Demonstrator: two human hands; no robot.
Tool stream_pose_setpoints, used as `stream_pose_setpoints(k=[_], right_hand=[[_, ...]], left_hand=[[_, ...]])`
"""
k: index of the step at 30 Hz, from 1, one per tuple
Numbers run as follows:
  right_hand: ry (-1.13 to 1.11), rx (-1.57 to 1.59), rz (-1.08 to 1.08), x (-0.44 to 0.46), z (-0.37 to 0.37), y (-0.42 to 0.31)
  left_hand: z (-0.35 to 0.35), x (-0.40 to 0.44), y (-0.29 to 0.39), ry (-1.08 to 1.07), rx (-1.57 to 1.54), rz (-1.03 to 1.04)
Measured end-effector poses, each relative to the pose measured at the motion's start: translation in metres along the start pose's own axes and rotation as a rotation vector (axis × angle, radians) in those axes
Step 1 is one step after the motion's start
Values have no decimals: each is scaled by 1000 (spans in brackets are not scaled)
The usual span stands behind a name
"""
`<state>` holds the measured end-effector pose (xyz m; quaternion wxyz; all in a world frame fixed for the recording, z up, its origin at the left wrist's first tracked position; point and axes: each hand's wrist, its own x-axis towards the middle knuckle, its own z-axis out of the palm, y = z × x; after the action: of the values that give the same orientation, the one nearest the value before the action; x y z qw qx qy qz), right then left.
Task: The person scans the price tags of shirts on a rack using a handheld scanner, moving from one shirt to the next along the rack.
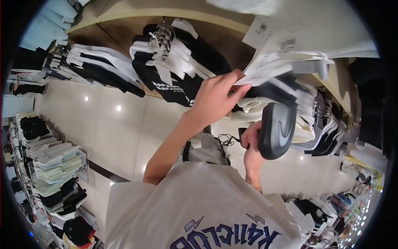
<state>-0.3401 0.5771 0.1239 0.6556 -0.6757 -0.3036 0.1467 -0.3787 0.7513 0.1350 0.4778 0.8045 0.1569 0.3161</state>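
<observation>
My left hand (217, 93) is raised near the middle of the view, thumb and fingers pinching the lower edge of a white paper tag (263, 68) with small print. The tag hangs with other tags below a pale garment (327, 25) at the upper right. One neighbouring tag (259, 31) shows a barcode. Lower and to the right, my right hand (251, 141) grips the handle of a black handheld scanner (277, 130). Its broad rounded head faces up and sits below the tag, apart from it. The scanner's head hides part of the fingers.
Black and white shirts (178, 62) hang on a rack ahead, with more hanging clothes (103, 66) to the left and light garments (302, 120) at right. A wooden shelf edge (166, 12) curves above. Folded and hung clothes (56, 159) line the left side. A dark cable (226, 140) shows near my legs.
</observation>
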Motion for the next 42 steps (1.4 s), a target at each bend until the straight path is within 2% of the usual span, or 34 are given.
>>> stream_pose_setpoints(k=[5,8,9,11,12,15,16,17,20,25,27,29,31,36,42], right_hand=[[-35,30,120,-16,22,-20],[29,67,309,-25,30,-27],[26,-1,436,-30,26,-29],[68,-138,246,-38,24,-8],[34,-98,194,-35,30,-15],[10,-92,165,-34,25,-14],[-1,-122,161,-34,20,-11],[0,-123,151,-33,16,-10],[8,42,161,-28,8,-8],[-35,85,139,-22,-11,-11],[-45,212,278,-20,-16,-15],[-49,227,246,-21,-21,-12],[-93,212,257,-21,-26,-12],[-36,243,260,-25,-34,-9],[20,239,236,-29,-38,-2]], left_hand=[[-10,-12,-6,-46,37,88],[-13,-16,-5,-28,16,162],[-15,-17,-1,-70,7,111],[-12,-22,-5,-64,-27,127],[-13,-22,-2,-135,-76,54],[-12,-26,8,-179,-115,-38],[-5,-26,2,-114,-98,93],[0,-28,2,-109,-98,102],[15,-37,1,6,-127,114],[29,-43,18,20,-201,11],[33,-44,20,66,-274,-3],[34,-45,24,76,-229,-23],[34,-46,28,125,-255,-130],[36,-50,15,208,-360,-210],[38,-39,1,202,-144,-82]])
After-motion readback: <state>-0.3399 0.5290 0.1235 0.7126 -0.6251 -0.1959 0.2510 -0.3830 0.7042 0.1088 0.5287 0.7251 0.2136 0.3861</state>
